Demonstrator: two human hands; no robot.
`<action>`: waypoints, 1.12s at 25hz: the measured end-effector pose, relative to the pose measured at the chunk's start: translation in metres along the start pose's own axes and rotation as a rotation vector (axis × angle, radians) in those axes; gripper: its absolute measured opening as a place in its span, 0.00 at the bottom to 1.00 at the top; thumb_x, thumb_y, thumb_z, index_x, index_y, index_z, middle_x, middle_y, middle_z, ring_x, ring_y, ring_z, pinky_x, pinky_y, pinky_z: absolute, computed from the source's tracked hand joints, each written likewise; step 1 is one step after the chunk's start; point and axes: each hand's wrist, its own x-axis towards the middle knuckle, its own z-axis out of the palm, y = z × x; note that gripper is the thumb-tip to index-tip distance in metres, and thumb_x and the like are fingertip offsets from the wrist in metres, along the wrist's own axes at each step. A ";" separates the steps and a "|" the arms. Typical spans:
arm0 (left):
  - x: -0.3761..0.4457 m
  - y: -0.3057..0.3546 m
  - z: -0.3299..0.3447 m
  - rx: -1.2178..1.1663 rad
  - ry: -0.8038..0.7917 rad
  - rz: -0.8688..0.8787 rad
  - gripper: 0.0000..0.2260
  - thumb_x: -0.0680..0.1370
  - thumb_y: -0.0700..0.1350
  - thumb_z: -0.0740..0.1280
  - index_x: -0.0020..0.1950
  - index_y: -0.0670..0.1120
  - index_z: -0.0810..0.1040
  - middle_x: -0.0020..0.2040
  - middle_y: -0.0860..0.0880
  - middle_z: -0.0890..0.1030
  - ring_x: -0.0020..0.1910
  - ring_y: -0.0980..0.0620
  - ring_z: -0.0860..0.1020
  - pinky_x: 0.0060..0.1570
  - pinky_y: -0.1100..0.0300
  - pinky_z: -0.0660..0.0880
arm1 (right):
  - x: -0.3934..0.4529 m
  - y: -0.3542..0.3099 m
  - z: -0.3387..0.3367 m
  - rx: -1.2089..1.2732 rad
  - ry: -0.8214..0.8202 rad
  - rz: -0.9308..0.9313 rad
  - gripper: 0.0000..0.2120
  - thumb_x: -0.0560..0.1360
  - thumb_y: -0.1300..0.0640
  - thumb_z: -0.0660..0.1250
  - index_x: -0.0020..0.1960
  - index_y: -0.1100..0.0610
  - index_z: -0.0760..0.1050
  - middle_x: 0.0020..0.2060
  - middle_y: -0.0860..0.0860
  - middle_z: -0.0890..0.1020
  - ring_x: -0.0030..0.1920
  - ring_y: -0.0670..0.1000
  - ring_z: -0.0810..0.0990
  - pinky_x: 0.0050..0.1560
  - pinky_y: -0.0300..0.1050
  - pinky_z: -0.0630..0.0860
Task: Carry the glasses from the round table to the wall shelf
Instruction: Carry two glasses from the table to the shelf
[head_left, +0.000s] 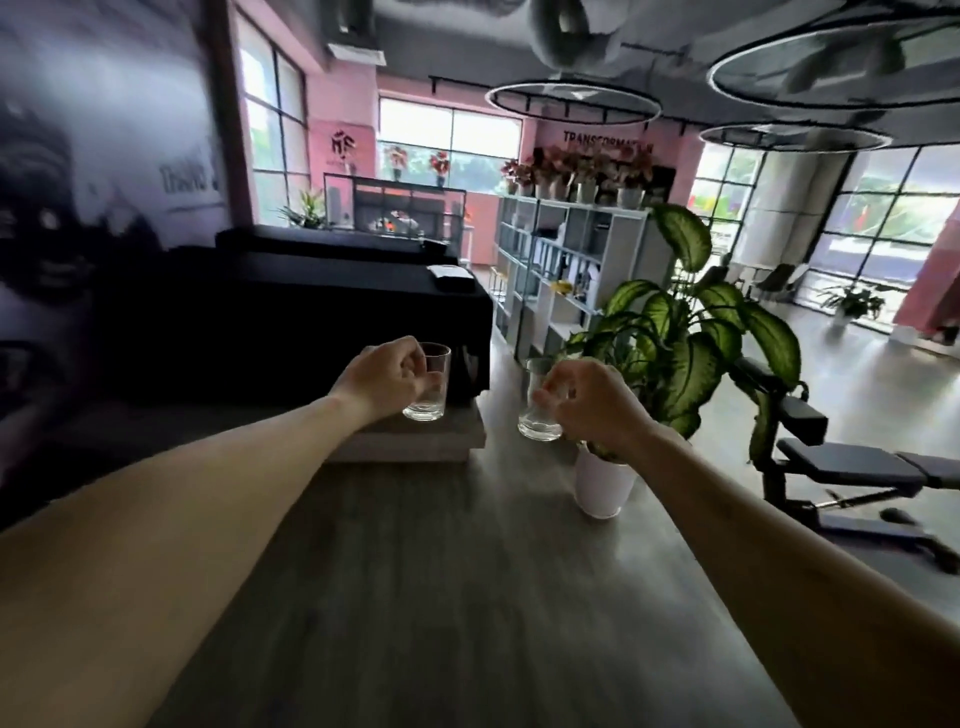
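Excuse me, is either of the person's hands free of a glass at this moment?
No: the left hand grips one glass and the right hand grips another glass.

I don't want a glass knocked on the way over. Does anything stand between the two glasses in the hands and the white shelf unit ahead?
Yes. The potted plant stands just past the right hand and its glass, leaves spreading toward the white shelf unit. The black counter flanks the left hand and its glass. A floor gap runs between them.
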 end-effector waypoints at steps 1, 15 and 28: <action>0.003 -0.021 -0.015 0.032 0.021 -0.038 0.11 0.72 0.56 0.72 0.38 0.54 0.73 0.38 0.54 0.82 0.41 0.53 0.80 0.43 0.58 0.74 | 0.021 -0.011 0.022 0.018 -0.024 -0.044 0.06 0.72 0.49 0.73 0.41 0.51 0.81 0.41 0.52 0.84 0.43 0.52 0.81 0.44 0.44 0.75; 0.122 -0.234 -0.136 0.252 0.353 -0.384 0.11 0.70 0.60 0.71 0.38 0.58 0.72 0.37 0.55 0.81 0.39 0.59 0.79 0.37 0.63 0.70 | 0.320 -0.115 0.242 0.227 -0.267 -0.405 0.08 0.69 0.45 0.74 0.35 0.43 0.76 0.43 0.49 0.79 0.45 0.50 0.78 0.47 0.42 0.71; 0.071 -0.410 -0.288 0.420 0.607 -0.767 0.11 0.71 0.57 0.73 0.42 0.53 0.75 0.42 0.51 0.82 0.43 0.52 0.80 0.45 0.54 0.76 | 0.415 -0.336 0.453 0.365 -0.569 -0.777 0.07 0.71 0.45 0.73 0.41 0.47 0.80 0.44 0.48 0.80 0.46 0.48 0.79 0.47 0.45 0.77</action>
